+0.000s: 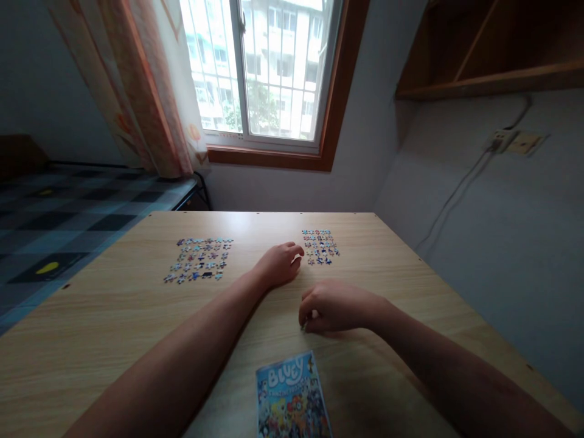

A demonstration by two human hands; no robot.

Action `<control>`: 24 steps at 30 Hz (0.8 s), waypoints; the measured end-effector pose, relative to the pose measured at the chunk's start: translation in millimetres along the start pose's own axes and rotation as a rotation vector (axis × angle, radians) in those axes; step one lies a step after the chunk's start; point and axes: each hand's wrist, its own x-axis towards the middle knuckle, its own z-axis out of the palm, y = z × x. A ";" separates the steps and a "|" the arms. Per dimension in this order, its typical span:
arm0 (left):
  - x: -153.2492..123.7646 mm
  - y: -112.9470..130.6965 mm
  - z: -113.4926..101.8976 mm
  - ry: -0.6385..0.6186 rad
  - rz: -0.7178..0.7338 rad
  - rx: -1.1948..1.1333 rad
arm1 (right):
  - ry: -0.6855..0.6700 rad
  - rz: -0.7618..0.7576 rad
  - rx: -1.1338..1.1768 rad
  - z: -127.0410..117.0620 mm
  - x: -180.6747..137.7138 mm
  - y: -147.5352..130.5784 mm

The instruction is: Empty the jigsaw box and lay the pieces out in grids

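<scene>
My left hand point(279, 265) is stretched out over the table, palm down with bent fingers. A gap shows between its thumb and forefinger, and I see nothing between them. Its fingertips are at the left edge of a block of small jigsaw pieces point(322, 246) laid out in rows. Nearer to me, my right hand point(340, 305) has thumb and forefinger pinched on a small puzzle piece point(303, 326) close to the tabletop; the fingers mostly hide it. Another group of spaced-out jigsaw pieces point(201, 265) lies to the left. In front of me is a blue picture sheet or box marked "BLUEY" point(292, 398).
The light wooden table point(114, 310) reaches toward a wall with a barred window point(280, 73). A bed with checked bedding point(86, 204) stands on the left, beside a curtain point(141, 85). On the right are a wall shelf point(502, 79) and a socket with a cable point(499, 141).
</scene>
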 end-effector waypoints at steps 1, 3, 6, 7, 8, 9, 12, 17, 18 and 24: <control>0.0 0.5 -0.5 -0.005 0.000 0.000 | -0.002 0.027 -0.027 -2.1 -1.4 3.7; 0.0 1.3 -1.3 -0.018 -0.005 0.003 | 0.008 0.110 -0.094 -8.2 -5.3 14.8; 0.3 2.4 -2.4 -0.039 -0.011 0.011 | 0.032 0.258 -0.186 -19.2 -14.2 39.0; 0.3 2.8 -2.6 -0.046 -0.009 0.014 | 0.042 0.311 -0.201 -22.5 -17.8 48.5; 0.4 3.1 -2.7 -0.053 -0.005 0.017 | 0.040 0.354 -0.210 -25.3 -21.6 58.5; 0.4 3.4 -2.7 -0.060 0.000 0.019 | 0.046 0.387 -0.215 -27.4 -25.4 68.7; 0.4 3.8 -2.3 -0.079 0.011 0.023 | 0.109 0.445 -0.211 -29.3 -35.0 96.5; 0.4 2.7 -1.9 -0.082 0.006 0.025 | 0.227 0.477 -0.238 -20.4 -37.2 121.3; 0.4 2.4 -1.8 -0.084 0.006 0.026 | 0.242 0.472 -0.244 -17.9 -35.9 123.2; 0.7 1.0 -1.3 -0.086 0.012 0.022 | 0.347 0.421 -0.227 -4.5 -29.8 125.8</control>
